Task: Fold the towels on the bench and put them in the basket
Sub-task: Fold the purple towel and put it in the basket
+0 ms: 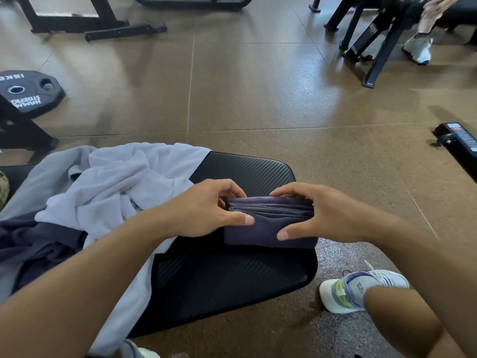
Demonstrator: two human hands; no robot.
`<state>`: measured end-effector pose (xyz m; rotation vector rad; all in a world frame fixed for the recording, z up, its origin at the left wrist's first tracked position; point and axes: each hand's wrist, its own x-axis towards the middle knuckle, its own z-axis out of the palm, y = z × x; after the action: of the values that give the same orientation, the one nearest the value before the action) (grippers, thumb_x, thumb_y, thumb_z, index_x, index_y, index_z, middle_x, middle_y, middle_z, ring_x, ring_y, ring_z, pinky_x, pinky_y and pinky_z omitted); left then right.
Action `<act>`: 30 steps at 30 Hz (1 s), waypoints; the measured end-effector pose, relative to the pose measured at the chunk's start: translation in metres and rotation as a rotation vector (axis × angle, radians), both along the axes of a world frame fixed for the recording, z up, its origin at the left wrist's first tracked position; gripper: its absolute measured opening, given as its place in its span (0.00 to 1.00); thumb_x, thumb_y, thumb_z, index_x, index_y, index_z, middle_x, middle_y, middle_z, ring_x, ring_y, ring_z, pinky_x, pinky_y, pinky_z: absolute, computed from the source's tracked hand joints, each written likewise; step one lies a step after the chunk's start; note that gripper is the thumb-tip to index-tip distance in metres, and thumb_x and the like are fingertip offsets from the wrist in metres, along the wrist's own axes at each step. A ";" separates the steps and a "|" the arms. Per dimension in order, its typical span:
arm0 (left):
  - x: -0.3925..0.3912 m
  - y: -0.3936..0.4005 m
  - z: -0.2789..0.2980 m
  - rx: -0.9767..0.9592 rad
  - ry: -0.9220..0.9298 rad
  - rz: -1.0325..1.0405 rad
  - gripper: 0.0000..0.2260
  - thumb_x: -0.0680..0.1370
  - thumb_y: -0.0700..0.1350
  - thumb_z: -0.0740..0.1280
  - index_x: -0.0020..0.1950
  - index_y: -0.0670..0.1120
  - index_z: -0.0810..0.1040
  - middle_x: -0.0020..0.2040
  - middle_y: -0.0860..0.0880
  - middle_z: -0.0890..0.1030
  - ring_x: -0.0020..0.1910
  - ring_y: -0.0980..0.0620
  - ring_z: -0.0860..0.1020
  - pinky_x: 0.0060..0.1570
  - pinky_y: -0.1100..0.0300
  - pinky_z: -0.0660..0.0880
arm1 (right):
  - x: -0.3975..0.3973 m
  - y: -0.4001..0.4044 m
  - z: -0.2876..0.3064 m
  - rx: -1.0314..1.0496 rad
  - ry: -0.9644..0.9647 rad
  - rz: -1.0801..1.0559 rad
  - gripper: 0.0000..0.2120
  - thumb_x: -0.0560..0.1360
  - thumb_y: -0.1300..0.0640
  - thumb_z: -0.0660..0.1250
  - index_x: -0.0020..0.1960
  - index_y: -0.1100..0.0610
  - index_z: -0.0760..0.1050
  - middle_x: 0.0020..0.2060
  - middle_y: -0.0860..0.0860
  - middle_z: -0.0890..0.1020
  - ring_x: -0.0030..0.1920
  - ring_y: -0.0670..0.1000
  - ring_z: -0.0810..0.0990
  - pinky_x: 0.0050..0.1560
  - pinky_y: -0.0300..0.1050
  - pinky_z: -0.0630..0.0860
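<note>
A dark navy towel (268, 223), folded into a small thick rectangle, lies on the black padded bench (232, 277) near its right end. My left hand (204, 210) grips the towel's left edge, thumb in front and fingers behind. Gripping the right edge the same way is my right hand (327, 215). A crumpled pale lavender towel (116, 189) is heaped on the left of the bench, with another dark cloth (33, 241) beside it. No basket is in view.
Brown gym floor (258, 99) surrounds the bench. A black weight plate (28, 91) lies at the left, machine frames (90, 24) stand at the back, and a bench foot (459, 140) is at the right. Another person's shoe (419, 49) shows top right. My shoe (361, 290) is beside the bench.
</note>
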<state>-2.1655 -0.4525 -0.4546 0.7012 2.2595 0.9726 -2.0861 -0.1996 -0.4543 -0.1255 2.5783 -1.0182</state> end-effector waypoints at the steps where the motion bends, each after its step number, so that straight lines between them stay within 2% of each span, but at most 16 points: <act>1: 0.000 0.000 0.001 -0.003 0.003 -0.011 0.12 0.74 0.53 0.76 0.55 0.54 0.81 0.39 0.60 0.84 0.36 0.63 0.80 0.39 0.71 0.73 | 0.000 -0.001 -0.001 0.009 0.014 0.019 0.31 0.64 0.37 0.80 0.64 0.39 0.76 0.55 0.36 0.82 0.56 0.36 0.80 0.59 0.38 0.75; 5: -0.002 0.000 0.000 0.001 0.016 -0.004 0.09 0.77 0.54 0.73 0.54 0.53 0.84 0.42 0.55 0.86 0.40 0.60 0.81 0.41 0.71 0.74 | -0.005 0.002 -0.001 0.037 0.061 -0.010 0.20 0.68 0.38 0.77 0.57 0.41 0.82 0.48 0.38 0.85 0.50 0.39 0.82 0.57 0.46 0.77; 8: -0.003 0.001 -0.001 0.012 -0.005 0.031 0.06 0.78 0.53 0.71 0.50 0.52 0.84 0.43 0.53 0.86 0.41 0.57 0.83 0.43 0.68 0.75 | -0.008 0.003 -0.002 0.035 0.037 -0.037 0.14 0.69 0.42 0.77 0.54 0.43 0.84 0.44 0.37 0.86 0.46 0.38 0.83 0.54 0.44 0.78; 11: -0.003 0.002 -0.003 -0.007 -0.030 0.019 0.05 0.79 0.52 0.71 0.49 0.52 0.85 0.39 0.54 0.86 0.36 0.61 0.80 0.41 0.68 0.75 | -0.010 0.001 -0.004 0.001 0.018 -0.053 0.14 0.68 0.46 0.80 0.53 0.46 0.85 0.43 0.37 0.86 0.46 0.39 0.84 0.54 0.43 0.79; 14: -0.004 0.001 -0.004 0.003 -0.051 0.027 0.07 0.79 0.53 0.71 0.48 0.51 0.85 0.39 0.52 0.86 0.37 0.60 0.81 0.45 0.58 0.79 | -0.012 0.000 -0.006 -0.044 0.002 -0.059 0.13 0.69 0.47 0.80 0.52 0.47 0.85 0.43 0.38 0.87 0.47 0.42 0.85 0.56 0.46 0.79; 15: -0.003 0.001 -0.003 0.015 -0.050 0.032 0.08 0.78 0.54 0.71 0.49 0.51 0.85 0.40 0.53 0.86 0.39 0.60 0.82 0.46 0.59 0.79 | -0.012 0.000 -0.007 -0.065 -0.010 -0.056 0.13 0.69 0.47 0.79 0.52 0.47 0.85 0.44 0.40 0.87 0.47 0.44 0.85 0.56 0.48 0.80; 17: -0.001 0.001 -0.002 -0.001 -0.023 0.033 0.11 0.75 0.59 0.72 0.50 0.53 0.83 0.42 0.57 0.86 0.42 0.62 0.82 0.45 0.65 0.77 | -0.011 -0.001 -0.007 -0.094 -0.031 -0.045 0.11 0.71 0.46 0.77 0.53 0.47 0.85 0.44 0.42 0.87 0.48 0.47 0.86 0.56 0.51 0.80; 19: 0.001 0.002 -0.001 -0.067 0.017 -0.006 0.14 0.73 0.62 0.73 0.49 0.54 0.83 0.43 0.58 0.85 0.43 0.63 0.82 0.43 0.68 0.76 | -0.010 -0.001 -0.006 -0.109 -0.071 -0.025 0.10 0.74 0.46 0.75 0.54 0.47 0.85 0.45 0.43 0.88 0.48 0.47 0.86 0.55 0.50 0.81; 22: 0.003 0.005 -0.005 -0.132 0.032 -0.053 0.10 0.74 0.59 0.74 0.46 0.53 0.83 0.39 0.57 0.84 0.39 0.63 0.80 0.38 0.69 0.73 | -0.010 -0.004 -0.009 -0.068 -0.107 0.007 0.10 0.76 0.45 0.73 0.55 0.47 0.85 0.45 0.41 0.87 0.48 0.44 0.86 0.54 0.47 0.81; 25: 0.003 0.008 -0.010 -0.127 0.097 -0.010 0.09 0.74 0.58 0.74 0.44 0.54 0.82 0.38 0.57 0.83 0.39 0.61 0.79 0.41 0.63 0.74 | -0.013 -0.006 -0.018 0.002 -0.023 -0.057 0.10 0.73 0.44 0.75 0.52 0.46 0.85 0.44 0.41 0.87 0.46 0.41 0.84 0.53 0.45 0.80; 27: 0.005 0.009 -0.012 -0.099 0.150 0.050 0.10 0.73 0.59 0.74 0.47 0.55 0.81 0.41 0.57 0.83 0.42 0.60 0.80 0.45 0.60 0.76 | -0.012 -0.006 -0.020 0.027 0.076 -0.153 0.11 0.70 0.43 0.77 0.49 0.45 0.84 0.42 0.41 0.85 0.42 0.37 0.82 0.47 0.38 0.76; 29: 0.008 0.009 -0.013 -0.075 0.234 0.109 0.14 0.75 0.60 0.72 0.57 0.55 0.79 0.50 0.59 0.82 0.50 0.61 0.79 0.54 0.61 0.74 | -0.010 -0.005 -0.017 0.057 0.175 -0.215 0.12 0.69 0.41 0.77 0.49 0.44 0.83 0.41 0.39 0.84 0.42 0.36 0.79 0.44 0.31 0.71; 30: 0.008 0.009 -0.013 -0.060 0.272 0.136 0.18 0.76 0.59 0.71 0.62 0.54 0.77 0.56 0.59 0.81 0.55 0.60 0.78 0.59 0.62 0.72 | -0.009 -0.007 -0.016 0.063 0.213 -0.240 0.12 0.70 0.41 0.76 0.51 0.44 0.83 0.42 0.37 0.83 0.44 0.36 0.79 0.46 0.31 0.71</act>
<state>-2.1571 -0.4438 -0.4677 0.6973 2.5916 0.9135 -2.0950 -0.2063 -0.4700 0.1000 2.8696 -1.0542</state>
